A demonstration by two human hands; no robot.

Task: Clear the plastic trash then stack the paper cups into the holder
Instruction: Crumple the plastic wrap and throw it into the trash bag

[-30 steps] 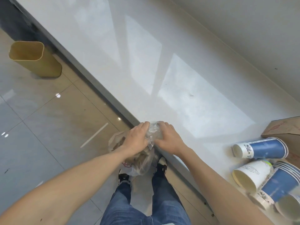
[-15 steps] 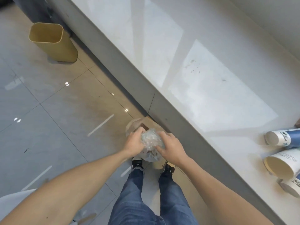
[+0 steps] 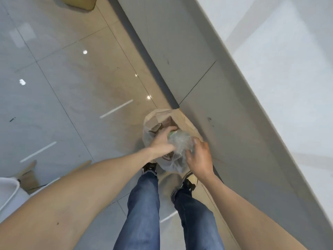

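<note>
The crumpled plastic (image 3: 180, 141), clamped between left hand (image 3: 162, 141) and right hand (image 3: 199, 156), has been carried off the surface (image 3: 288, 69) and lowered over the open trash bag (image 3: 155, 118), so disposal seems imminent.

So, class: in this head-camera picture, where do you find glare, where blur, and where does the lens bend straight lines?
Head view: glare spots and streaks on the glossy floor tiles; motion blur softens the crumpled plastic between the left hand and right hand; the counter edge slants steeply, though any bowing is slight.

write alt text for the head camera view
Both hands, left hand and right hand, press a crumpled wad of clear plastic into a lined bin on the tiled floor, beside a grey counter front. Jeans and dark shoes show below.
</note>
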